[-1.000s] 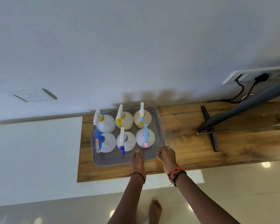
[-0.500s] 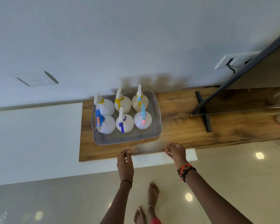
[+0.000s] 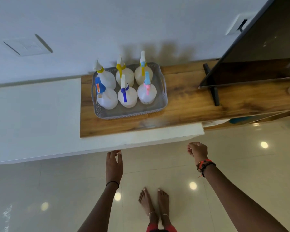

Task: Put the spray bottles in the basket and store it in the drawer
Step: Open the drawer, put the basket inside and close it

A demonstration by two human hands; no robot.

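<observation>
A grey perforated basket (image 3: 163, 99) stands on the wooden cabinet top (image 3: 187, 108), holding several white spray bottles (image 3: 127, 96) upright with yellow, blue and pink nozzles. Below the wood runs a white drawer front (image 3: 141, 136). My left hand (image 3: 113, 163) hangs just under the white front's lower edge, fingers slightly apart and holding nothing. My right hand (image 3: 197, 151) is lower right of the drawer front, fingers loosely curled, with nothing in it. Both hands are well clear of the basket.
A black TV screen (image 3: 261, 42) on a stand (image 3: 213, 91) fills the right of the cabinet top. A white wall socket (image 3: 238, 24) sits behind it, a switch plate (image 3: 27, 46) at left. My bare feet (image 3: 155, 205) stand on glossy floor tiles.
Both hands have drawn back from the basket's front edge and dropped below the cabinet's white front. The view has tilted down, showing more floor and my feet. The basket has not moved.
</observation>
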